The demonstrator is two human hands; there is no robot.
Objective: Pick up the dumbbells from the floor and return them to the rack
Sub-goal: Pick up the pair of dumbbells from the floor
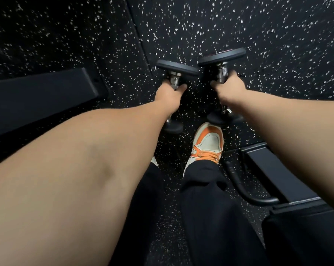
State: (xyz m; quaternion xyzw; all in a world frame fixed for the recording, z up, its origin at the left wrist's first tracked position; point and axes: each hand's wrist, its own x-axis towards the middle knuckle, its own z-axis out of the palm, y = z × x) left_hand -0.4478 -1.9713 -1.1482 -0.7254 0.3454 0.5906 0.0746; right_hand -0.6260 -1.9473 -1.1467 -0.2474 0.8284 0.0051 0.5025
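Over speckled floor (239, 25), both arms reach down, left hand (169, 96) and right hand (230, 89) each clamped on a dumbbell (176, 73).

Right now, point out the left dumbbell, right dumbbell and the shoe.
left dumbbell (176, 68): head view, on the far black end plate.
right dumbbell (221, 57): head view, on the far black end plate.
shoe (208, 143): head view, on the pale toe panel.

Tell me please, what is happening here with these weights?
A person looks down at their own two arms. The left hand grips the handle of one dumbbell, and the right hand grips a second dumbbell. Both hang over the speckled black floor, just ahead of an orange and white shoe. No rack can be made out here.
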